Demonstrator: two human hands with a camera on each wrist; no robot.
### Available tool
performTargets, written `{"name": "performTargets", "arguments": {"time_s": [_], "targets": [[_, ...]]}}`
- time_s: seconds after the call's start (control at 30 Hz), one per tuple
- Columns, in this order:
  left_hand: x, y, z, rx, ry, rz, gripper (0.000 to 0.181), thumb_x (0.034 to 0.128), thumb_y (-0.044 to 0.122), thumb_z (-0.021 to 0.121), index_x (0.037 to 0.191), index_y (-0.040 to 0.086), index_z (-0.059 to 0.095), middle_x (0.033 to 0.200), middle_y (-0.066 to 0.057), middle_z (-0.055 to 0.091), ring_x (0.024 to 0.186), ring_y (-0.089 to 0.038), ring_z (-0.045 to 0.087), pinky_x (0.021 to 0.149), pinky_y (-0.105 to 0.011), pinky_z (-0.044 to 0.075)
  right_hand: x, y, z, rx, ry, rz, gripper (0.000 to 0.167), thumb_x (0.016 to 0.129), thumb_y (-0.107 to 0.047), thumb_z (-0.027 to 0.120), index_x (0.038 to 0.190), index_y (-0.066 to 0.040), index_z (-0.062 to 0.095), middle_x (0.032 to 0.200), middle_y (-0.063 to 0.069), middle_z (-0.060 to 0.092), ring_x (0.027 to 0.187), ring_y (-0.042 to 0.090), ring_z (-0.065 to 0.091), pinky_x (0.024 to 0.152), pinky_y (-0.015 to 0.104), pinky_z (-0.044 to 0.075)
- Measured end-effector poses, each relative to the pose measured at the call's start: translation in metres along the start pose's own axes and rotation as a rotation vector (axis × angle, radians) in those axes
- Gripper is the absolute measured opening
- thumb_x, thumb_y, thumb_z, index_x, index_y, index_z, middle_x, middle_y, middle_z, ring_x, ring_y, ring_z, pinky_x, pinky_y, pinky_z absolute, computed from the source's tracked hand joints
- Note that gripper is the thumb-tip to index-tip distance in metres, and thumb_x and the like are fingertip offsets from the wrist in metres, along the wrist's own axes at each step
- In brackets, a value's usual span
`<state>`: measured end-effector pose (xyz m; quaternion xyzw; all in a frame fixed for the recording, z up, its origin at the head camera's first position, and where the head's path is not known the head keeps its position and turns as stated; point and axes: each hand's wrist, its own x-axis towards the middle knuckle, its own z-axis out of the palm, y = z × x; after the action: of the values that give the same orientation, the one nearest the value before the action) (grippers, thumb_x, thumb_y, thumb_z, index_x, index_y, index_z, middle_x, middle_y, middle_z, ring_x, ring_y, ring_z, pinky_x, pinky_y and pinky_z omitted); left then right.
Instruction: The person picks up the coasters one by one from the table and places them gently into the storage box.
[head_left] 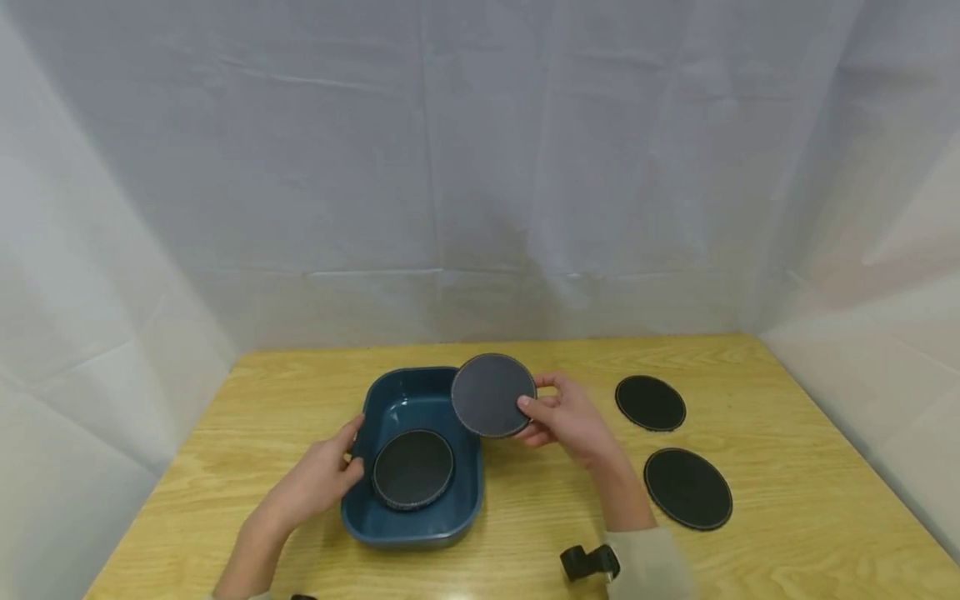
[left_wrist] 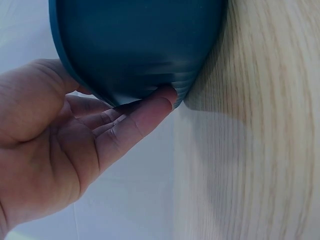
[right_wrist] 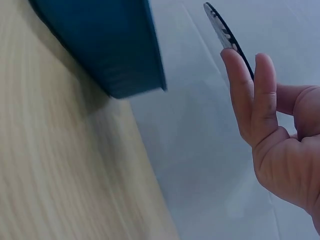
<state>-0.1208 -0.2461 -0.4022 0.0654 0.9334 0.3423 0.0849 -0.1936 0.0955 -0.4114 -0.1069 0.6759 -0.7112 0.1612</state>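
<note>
Pinching a dark disc (head_left: 487,396) near the rim of the blue container (head_left: 408,525), the right hand (head_left: 566,421) holds it aloft; the left hand (head_left: 322,471) touches the container's side, fingers extended. I judge progress partial: a second disc (head_left: 414,468) lies inside, two further discs (head_left: 650,402) on the tabletop (head_left: 810,517) seemingly outstanding.

Room past inner disc (head_left: 414,468), tray walls (head_left: 470,479) around

Left fingers (left_wrist: 142,120) extend forward; right fingers (right_wrist: 265,95) pinch.
</note>
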Motion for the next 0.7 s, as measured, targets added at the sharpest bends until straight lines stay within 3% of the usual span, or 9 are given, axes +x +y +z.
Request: {"name": "performTargets", "arguments": {"time_s": [0.2,0.43,0.7], "targets": [[0.0,-0.002,0.0,0.001,0.002,0.004,0.065,0.0928,0.003,0.053,0.151,-0.01,0.027,0.121,-0.027,0.063,0.083,-0.019,0.061,0.061,-0.028,0.049,0.001,0.003,0.027,-0.027,-0.036,-0.019,0.042,0.098,-0.008,0.06,0.133,0.007,0.042,0.074,0.013,0.07,0.055,0.018,0.068,0.052,0.03,0.056],[-0.001,-0.001,-0.001,0.001,0.009,0.017,0.064,0.0931,0.003,0.053,0.151,-0.01,0.027,0.122,-0.029,0.063,0.085,-0.021,0.063,0.062,-0.029,0.05,-0.001,0.002,0.051,-0.078,-0.102,-0.05,0.039,0.098,-0.004,0.057,0.133,0.009,0.047,0.079,0.013,0.066,0.054,0.018,0.065,0.059,0.043,0.059],[0.0,-0.001,-0.002,0.011,-0.002,0.023,0.064,0.0933,0.003,0.052,0.151,-0.01,0.027,0.122,-0.029,0.063,0.084,-0.02,0.062,0.061,-0.029,0.049,-0.005,0.005,0.084,-0.137,-0.09,-0.051,0.043,0.095,-0.003,0.062,0.134,0.01,0.049,0.089,0.014,0.058,0.056,0.018,0.065,0.056,0.035,0.058]]}}
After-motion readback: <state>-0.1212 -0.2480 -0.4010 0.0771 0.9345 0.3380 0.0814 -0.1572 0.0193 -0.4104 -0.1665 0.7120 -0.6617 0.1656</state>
